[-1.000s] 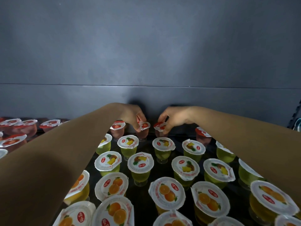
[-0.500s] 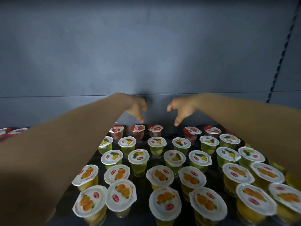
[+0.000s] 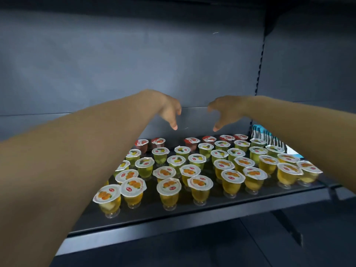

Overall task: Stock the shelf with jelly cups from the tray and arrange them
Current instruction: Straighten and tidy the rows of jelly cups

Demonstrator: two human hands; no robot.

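Several jelly cups stand in rows on the dark shelf (image 3: 192, 214): orange ones (image 3: 169, 191) in front, green pineapple ones (image 3: 176, 162) in the middle, red ones (image 3: 191, 143) at the back. My left hand (image 3: 169, 110) and my right hand (image 3: 221, 112) hover above the back row, fingers hanging down loosely and holding nothing. Both hands are clear of the cups. A gap shows in the red row between the two hands. No tray is in view.
The grey back wall (image 3: 125, 64) rises behind the cups. A slotted upright (image 3: 260, 60) runs down the right side, with blue-and-white packages (image 3: 265, 135) beyond it. The shelf's front lip (image 3: 173, 230) lies below the front row.
Both hands let go of the red cups at the back and lifted above them. The view pulled back, so the shelf's front edge now shows.
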